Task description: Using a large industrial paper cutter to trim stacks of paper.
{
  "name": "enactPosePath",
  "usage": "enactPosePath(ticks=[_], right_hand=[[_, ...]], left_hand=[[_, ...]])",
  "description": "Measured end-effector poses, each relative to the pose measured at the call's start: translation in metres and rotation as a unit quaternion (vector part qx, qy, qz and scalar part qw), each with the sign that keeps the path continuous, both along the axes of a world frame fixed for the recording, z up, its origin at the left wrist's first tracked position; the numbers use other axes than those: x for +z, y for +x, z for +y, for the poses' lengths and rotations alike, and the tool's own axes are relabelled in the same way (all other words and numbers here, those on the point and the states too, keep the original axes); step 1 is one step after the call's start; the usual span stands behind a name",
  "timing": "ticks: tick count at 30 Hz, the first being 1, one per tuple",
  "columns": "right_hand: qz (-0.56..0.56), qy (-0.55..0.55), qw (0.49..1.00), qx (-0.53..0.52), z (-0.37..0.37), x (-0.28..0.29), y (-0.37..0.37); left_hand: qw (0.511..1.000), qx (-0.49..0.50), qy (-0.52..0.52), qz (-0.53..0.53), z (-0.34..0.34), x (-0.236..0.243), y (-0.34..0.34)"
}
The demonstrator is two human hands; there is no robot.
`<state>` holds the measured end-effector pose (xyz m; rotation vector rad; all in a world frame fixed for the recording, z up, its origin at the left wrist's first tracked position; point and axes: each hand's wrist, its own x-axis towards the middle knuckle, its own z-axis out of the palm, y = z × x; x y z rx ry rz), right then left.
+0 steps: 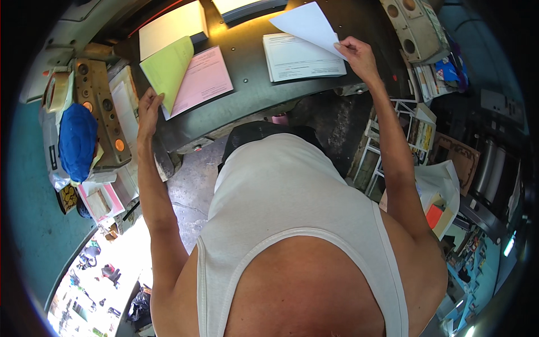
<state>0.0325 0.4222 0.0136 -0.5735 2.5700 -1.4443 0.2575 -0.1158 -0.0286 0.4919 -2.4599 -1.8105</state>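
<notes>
My left hand (150, 110) pinches the near corner of a yellow-green paper sheet (168, 70). That sheet is lifted and curled, partly covering a pink printed form (205, 78) on the dark metal table (245, 92). On the right, my right hand (357, 55) grips the edge of a white paper sheet (310, 27), raised at a slant above a stack of white printed forms (297, 59). Its far part is turned up and the stack's printed top shows beneath. Both arms reach forward and are spread apart.
A thick cream paper stack (173, 29) lies behind the yellow-green sheet. Another paper stack (250, 7) sits at the far edge. Beige control panels with knobs flank the table, left (101, 112) and right (412, 28). A blue bundle (78, 141) hangs at left; a white rack (387, 137) stands at right.
</notes>
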Motion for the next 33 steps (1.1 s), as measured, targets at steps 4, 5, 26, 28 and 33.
enactPosePath(ticks=[4,5,26,28,33], right_hand=[[-0.012,0.01,1.0,-0.014,0.001,0.0,-0.001],[-0.012,0.009,1.0,-0.013,0.0,0.001,-0.001],[-0.003,0.016,1.0,-0.017,-0.003,0.011,-0.008],[0.004,0.009,1.0,-0.006,-0.003,0.011,-0.009],[0.012,0.019,1.0,-0.004,-0.003,0.009,-0.011]], left_hand=[[1.0,0.014,0.007,0.005,0.013,0.008,-0.005],[1.0,0.016,0.006,0.005,0.01,0.007,-0.004],[1.0,0.018,0.004,-0.004,0.013,0.01,-0.004],[1.0,0.023,0.01,-0.001,0.014,0.009,-0.004],[1.0,0.012,-0.001,-0.012,0.01,0.01,-0.002]])
